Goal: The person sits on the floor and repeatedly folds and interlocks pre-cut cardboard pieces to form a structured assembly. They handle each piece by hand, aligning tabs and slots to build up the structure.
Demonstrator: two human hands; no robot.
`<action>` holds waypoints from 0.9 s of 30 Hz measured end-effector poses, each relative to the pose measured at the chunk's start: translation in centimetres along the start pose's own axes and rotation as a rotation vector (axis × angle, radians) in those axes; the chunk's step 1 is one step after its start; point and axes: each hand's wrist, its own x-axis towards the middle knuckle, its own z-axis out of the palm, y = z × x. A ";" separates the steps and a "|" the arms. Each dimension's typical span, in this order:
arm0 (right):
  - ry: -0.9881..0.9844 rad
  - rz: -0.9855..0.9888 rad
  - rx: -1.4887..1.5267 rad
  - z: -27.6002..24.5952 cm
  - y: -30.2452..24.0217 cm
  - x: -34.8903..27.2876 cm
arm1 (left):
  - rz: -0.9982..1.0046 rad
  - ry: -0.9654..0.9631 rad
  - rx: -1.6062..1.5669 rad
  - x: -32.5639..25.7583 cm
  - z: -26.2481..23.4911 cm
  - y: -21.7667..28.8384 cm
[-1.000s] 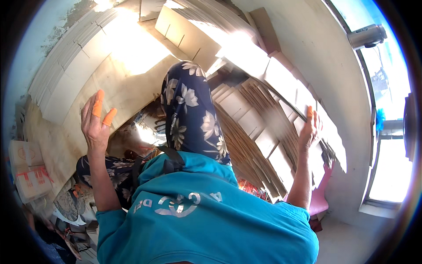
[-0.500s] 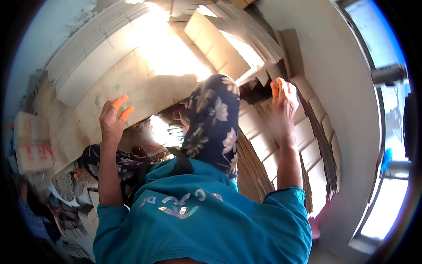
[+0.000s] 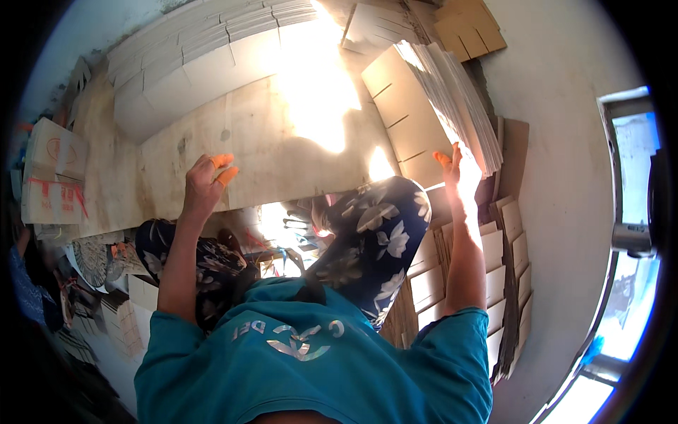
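Observation:
My left hand [image 3: 203, 185] hovers above the near part of the wooden table [image 3: 247, 131]. Orange covers sit on its thumb and a finger, which are apart with nothing between them. My right hand [image 3: 462, 175] is raised at the near end of a stack of slotted cardboard sheets [image 3: 406, 106]. An orange cover shows on its thumb, which stands away from the bright, sunlit fingers. No sheet is seen in this hand; whether it touches the stack I cannot tell.
A long stack of pale cardboard sheets [image 3: 191, 78] lines the table's far side. At the left stands a taped carton [image 3: 53, 173]. Bundles of cardboard [image 3: 494, 283] stand on my right by the wall. Brown slotted sheets [image 3: 470, 32] lie at the far right.
My view has turned toward the table. My right hand has come from above the bundles to the slotted stack; my left hand is now over the table, its fingers closer together.

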 end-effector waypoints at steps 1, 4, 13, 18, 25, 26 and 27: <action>0.031 0.006 0.028 0.3 0.1 0.0 | -0.003 0.001 -0.025 0.1 0.3 -0.5; 0.026 0.146 0.069 0.4 0.3 -0.4 | -0.018 0.008 -0.079 0.9 1.3 -2.0; -0.155 0.525 0.132 0.0 0.0 -0.1 | -0.149 -0.002 -0.126 3.5 2.0 -3.4; 0.135 0.524 0.470 -2.4 -2.6 1.2 | -0.161 -0.030 -0.110 3.3 2.3 -4.3; 0.373 0.437 0.640 -4.9 -6.1 4.2 | 0.062 0.168 0.069 8.0 2.5 -6.6; 0.255 0.592 0.595 -6.1 -9.8 6.2 | 0.103 0.196 0.100 9.4 2.4 -7.2; 0.225 0.471 0.742 -5.3 -9.4 6.5 | 0.130 0.212 0.130 11.2 2.6 -7.5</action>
